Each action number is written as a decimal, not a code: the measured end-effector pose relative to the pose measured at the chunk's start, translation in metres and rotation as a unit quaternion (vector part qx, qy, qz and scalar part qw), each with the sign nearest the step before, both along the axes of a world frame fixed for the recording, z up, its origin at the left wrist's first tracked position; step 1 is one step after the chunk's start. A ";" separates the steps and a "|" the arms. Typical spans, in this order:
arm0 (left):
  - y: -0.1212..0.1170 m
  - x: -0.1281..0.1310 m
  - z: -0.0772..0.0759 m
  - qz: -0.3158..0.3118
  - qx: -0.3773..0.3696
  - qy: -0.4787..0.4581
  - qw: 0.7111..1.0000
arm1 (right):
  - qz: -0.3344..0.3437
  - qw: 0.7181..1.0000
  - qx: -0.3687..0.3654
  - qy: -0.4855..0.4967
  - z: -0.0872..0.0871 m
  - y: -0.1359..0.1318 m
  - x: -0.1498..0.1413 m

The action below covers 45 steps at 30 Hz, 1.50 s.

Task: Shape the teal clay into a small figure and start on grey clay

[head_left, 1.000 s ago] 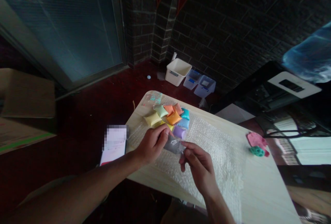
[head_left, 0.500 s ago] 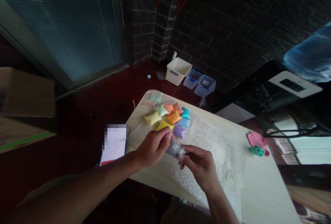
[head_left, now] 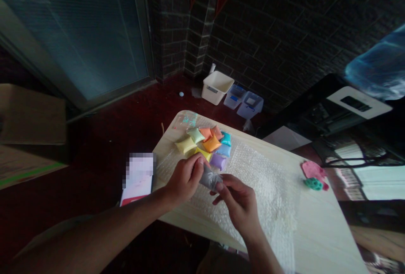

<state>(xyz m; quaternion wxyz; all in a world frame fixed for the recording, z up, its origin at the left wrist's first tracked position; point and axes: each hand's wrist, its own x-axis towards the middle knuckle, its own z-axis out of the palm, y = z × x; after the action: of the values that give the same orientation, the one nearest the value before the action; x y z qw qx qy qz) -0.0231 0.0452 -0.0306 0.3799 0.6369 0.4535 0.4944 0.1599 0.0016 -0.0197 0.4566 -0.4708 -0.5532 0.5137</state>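
Observation:
My left hand (head_left: 185, 177) is closed around the left end of a small grey clay packet (head_left: 209, 178), held just above a sheet of bubble wrap (head_left: 268, 181). My right hand (head_left: 236, 200) pinches the packet's right end with thumb and fingers. Beyond my hands lies a cluster of several coloured clay packets: yellow (head_left: 186, 145), pale green (head_left: 195, 134), orange (head_left: 211, 143), blue (head_left: 225, 139) and purple (head_left: 218, 161).
The light wooden table (head_left: 319, 227) also carries a pink and green clay piece (head_left: 313, 175) at its right side. A white card (head_left: 139, 177) lies at the left edge. White and clear bins (head_left: 217, 87) stand on the floor by the brick wall.
My right hand has shifted its pinch along the packet's right end, fingers curling closer. My left hand stays gripping the other end in the same place.

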 end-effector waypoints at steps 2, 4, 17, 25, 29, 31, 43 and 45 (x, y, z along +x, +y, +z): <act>-0.001 0.006 -0.003 0.034 -0.085 -0.070 0.993 | 0.001 0.998 0.042 -0.038 0.003 -0.001 0.000; -0.003 0.014 -0.006 0.057 -0.206 -0.161 0.963 | -0.004 0.988 0.111 -0.111 0.007 -0.003 0.001; -0.012 0.028 0.001 0.078 -0.374 -0.292 0.877 | -0.033 0.994 0.088 -0.051 -0.016 -0.009 -0.013; -0.012 0.026 0.007 0.099 -0.395 -0.302 0.862 | -0.003 0.994 0.083 -0.074 -0.007 -0.007 -0.013; -0.012 0.026 0.012 0.074 -0.414 -0.303 0.855 | 0.039 0.991 0.093 -0.093 0.005 -0.002 -0.001; -0.011 0.025 0.012 0.073 -0.406 -0.302 0.859 | 0.029 0.992 0.090 -0.085 0.006 -0.002 0.002; -0.023 0.006 0.015 0.022 -0.180 -0.159 0.971 | -0.060 0.989 -0.081 0.110 0.011 -0.009 -0.003; -0.025 0.004 0.017 0.009 -0.158 -0.145 0.977 | -0.063 0.989 -0.085 0.101 0.016 -0.010 -0.002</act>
<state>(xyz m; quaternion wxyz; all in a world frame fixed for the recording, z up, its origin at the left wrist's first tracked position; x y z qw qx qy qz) -0.0188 0.0200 -0.0138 0.5327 0.4861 0.4716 0.5075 0.1577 -0.0085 -0.0036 0.5003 -0.4873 -0.4279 0.5737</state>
